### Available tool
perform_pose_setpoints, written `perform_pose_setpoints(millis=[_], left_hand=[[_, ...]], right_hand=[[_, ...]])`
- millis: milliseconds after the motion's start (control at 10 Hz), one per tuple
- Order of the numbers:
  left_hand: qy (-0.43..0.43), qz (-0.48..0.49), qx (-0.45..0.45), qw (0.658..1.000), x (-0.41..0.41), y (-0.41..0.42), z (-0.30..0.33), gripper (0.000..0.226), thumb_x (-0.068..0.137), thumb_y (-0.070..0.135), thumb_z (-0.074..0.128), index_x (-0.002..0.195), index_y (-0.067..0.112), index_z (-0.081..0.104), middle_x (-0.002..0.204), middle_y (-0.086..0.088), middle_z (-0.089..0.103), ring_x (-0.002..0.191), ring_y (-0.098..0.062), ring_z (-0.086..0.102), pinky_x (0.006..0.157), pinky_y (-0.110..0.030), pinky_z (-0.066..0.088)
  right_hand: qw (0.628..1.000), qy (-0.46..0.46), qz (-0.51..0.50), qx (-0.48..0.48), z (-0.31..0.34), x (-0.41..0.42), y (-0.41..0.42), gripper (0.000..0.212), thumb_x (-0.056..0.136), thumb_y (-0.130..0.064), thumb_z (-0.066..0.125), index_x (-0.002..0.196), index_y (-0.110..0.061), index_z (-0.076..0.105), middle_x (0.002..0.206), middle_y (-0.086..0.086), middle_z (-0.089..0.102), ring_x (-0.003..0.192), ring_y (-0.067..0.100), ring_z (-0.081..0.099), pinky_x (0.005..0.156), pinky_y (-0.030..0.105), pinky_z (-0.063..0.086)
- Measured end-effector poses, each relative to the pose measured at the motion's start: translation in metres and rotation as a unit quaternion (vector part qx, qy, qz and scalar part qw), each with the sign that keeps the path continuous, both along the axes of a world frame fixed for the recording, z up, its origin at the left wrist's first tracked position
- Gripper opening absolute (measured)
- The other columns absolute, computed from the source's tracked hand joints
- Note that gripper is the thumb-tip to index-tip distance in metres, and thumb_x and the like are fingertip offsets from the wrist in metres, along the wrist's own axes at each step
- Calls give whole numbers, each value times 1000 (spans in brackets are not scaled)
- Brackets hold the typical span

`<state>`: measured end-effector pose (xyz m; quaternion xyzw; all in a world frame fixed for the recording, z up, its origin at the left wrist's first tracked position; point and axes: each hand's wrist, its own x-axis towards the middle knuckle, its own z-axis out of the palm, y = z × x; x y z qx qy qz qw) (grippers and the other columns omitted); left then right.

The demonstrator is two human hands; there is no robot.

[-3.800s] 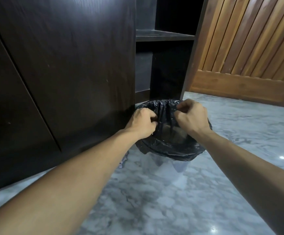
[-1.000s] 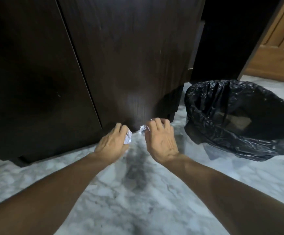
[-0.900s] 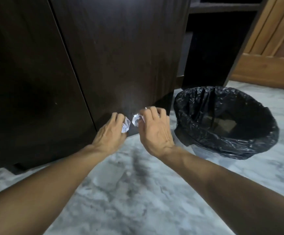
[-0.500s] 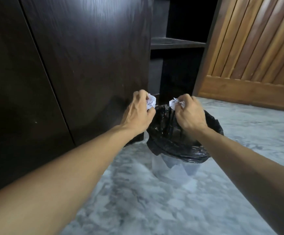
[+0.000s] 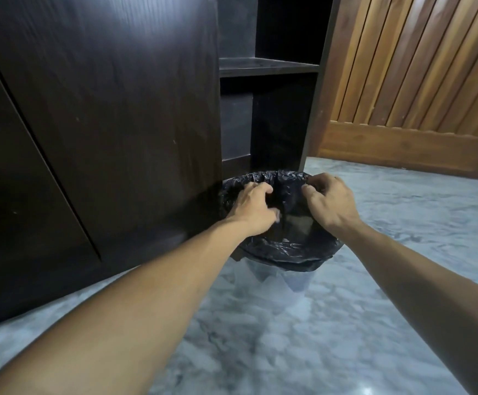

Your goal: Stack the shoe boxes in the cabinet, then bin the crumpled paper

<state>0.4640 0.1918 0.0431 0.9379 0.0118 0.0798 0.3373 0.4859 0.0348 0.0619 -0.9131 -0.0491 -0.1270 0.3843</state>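
Note:
A small bin with a black bag liner [image 5: 286,256] stands on the marble floor against the corner of the dark wooden cabinet [image 5: 103,109]. Both my hands hover over the bin's mouth. My left hand [image 5: 253,208] is over its left side and my right hand [image 5: 329,202] over its right side. The fingers of both are loosely spread and curled downward, with no paper showing in either. A small pale scrap [image 5: 285,240] is just visible deep inside the bin. No shoe boxes are in view.
The cabinet's doors are shut on the left; an open dark shelf bay [image 5: 266,65] rises behind the bin. A slatted wooden door [image 5: 417,81] stands at the right. Grey marble floor [image 5: 289,337] spreads in front.
Each hand carried a crumpled paper ball from the floor by the cabinet to above the bin. Now the fingers have spread over the bin and the paper is gone from both hands.

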Motion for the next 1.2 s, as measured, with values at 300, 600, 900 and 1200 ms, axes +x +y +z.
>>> perform_pose_setpoints(millis=[300,600,900,1200], left_hand=[[5,-10,212,977,-45,19,-8,93,86,72,40,153,11,20,163,-6,11,150,-21,0,121,-49,-1],[130,43,234,963,-54,49,-10,114,76,85,15,153,3,-4,160,-14,-18,148,-27,-18,119,-52,-7],[170,60,179,967,-66,74,1,98,86,76,27,155,13,-3,162,-6,-14,150,-25,-11,118,-56,1],[165,15,138,977,-84,87,9,96,88,66,47,155,17,-2,163,0,-8,150,-22,-5,120,-53,5]], right_hand=[[970,122,79,-195,-19,-3,-33,91,69,-66,67,135,-8,42,139,15,42,128,35,42,107,42,39],[957,152,168,-181,-9,-11,-20,134,32,-86,71,139,-14,35,134,6,37,128,28,40,111,40,36],[964,118,149,-184,-20,-7,15,142,21,-98,56,137,-17,38,141,9,40,134,33,35,111,46,36],[954,144,133,-229,-15,-15,28,127,43,-85,67,146,-22,27,155,7,26,142,37,21,116,54,22]])
